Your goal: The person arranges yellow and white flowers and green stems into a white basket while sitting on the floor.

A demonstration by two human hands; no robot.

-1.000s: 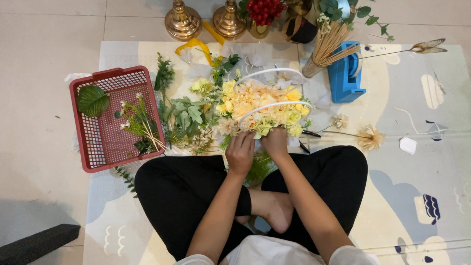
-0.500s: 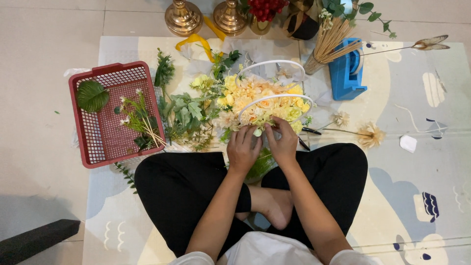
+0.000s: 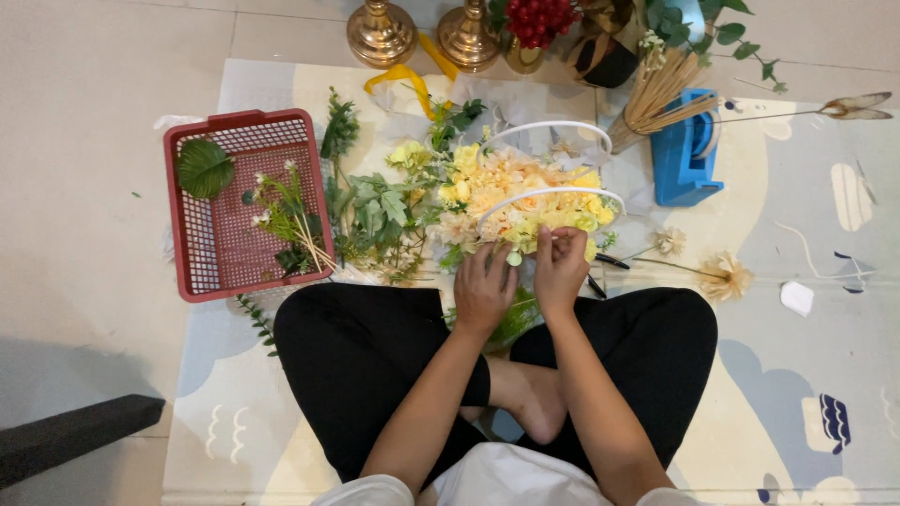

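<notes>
Yellow bouquet (image 3: 525,201) apparently pinched by both hands.

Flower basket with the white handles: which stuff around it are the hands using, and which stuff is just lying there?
In use:
- yellow flower basket
- left hand, at the basket's near edge
- right hand, fingers pinching a bit among the flowers

Lying about:
- red basket with leaves
- loose greenery
- blue tape dispenser
- dried flowers
- gold candlesticks

- The left hand (image 3: 485,287) is reaching forward, palm down, fingers curled.
- The right hand (image 3: 560,267) is just beside it, fingertips pinched together.
- Both forearms are bare, legs crossed.
</notes>
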